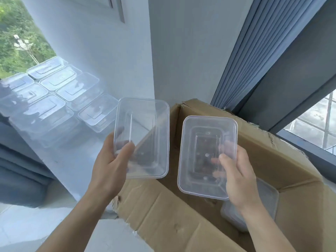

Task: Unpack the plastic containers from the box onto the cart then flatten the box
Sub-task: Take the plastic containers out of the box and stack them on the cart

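While the left grip (111, 160) and right grip (238, 175) grasped one container (203, 157) each by the box (181, 224), unpacking seemed midway. Next, both needed setting on the cart (76, 157) left of the box.

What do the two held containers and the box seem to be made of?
Left container, gripped by the left hand, and right container, by the right hand: thin clear plastic, glossy; the box shows through. Box: brown cardboard, matte, probably corrugated; creased, torn edges.

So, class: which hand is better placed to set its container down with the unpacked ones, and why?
Left. The left hand holds the left container near the unpacked containers; the right hand holds the right container over the box, farther from them.
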Motion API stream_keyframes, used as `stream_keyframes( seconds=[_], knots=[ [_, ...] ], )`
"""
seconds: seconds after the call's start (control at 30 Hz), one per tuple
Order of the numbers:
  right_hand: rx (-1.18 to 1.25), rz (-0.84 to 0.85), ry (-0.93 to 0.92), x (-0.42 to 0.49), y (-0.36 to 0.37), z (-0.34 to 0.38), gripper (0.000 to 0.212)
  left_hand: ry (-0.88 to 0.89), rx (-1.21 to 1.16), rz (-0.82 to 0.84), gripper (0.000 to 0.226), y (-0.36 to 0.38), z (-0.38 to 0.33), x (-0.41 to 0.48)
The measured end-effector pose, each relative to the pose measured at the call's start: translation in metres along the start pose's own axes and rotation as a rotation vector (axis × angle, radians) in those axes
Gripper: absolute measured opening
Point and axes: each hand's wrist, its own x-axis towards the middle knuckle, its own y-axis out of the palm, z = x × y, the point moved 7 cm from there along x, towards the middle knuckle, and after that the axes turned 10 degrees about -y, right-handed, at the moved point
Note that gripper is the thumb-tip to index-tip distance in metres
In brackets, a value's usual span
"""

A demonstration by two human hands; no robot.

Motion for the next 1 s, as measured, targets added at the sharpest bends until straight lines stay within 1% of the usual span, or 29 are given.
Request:
stream_keyframes(
  seconds=[0.1,0.27,0.37,0.43,0.53,0.6,0.67,0.77,0.87,1.0],
  knots=[
    [0.021,0.036,-0.028,-0.015,0.028,0.019,0.022,0.006,-0.028,-0.037,0.060,-0.029,0.005,-0.006],
    [0.055,0.083,-0.085,-0.043,0.088,0.048,0.022,0.016,-0.035,-0.105,0.047,-0.104,0.026,-0.015],
    [0.053,0.106,-0.129,-0.064,0.133,0.068,0.020,-0.009,-0.078,-0.152,0.056,-0.162,0.047,-0.026],
    [0.058,0.142,-0.139,-0.080,0.166,0.079,0.023,-0.036,-0.125,-0.189,0.057,-0.204,0.064,-0.034],
    [0.083,0.223,-0.156,-0.104,0.217,0.093,0.020,-0.048,-0.179,-0.231,0.051,-0.259,0.088,-0.048],
    [0.128,0.264,-0.139,-0.119,0.248,0.102,0.015,-0.038,-0.207,-0.252,0.041,-0.290,0.099,-0.057],
    [0.136,0.299,-0.148,-0.131,0.276,0.111,0.022,-0.038,-0.232,-0.275,0.032,-0.318,0.109,-0.063],
    [0.127,0.340,-0.157,-0.140,0.306,0.121,0.022,-0.044,-0.264,-0.289,0.027,-0.346,0.118,-0.065],
    [0.134,0.360,-0.151,-0.139,0.327,0.126,0.032,-0.034,-0.276,-0.304,0.027,-0.363,0.120,-0.060],
    [0.124,0.375,-0.167,-0.129,0.353,0.131,0.032,-0.032,-0.280,-0.313,0.030,-0.376,0.121,-0.046]
  ],
)
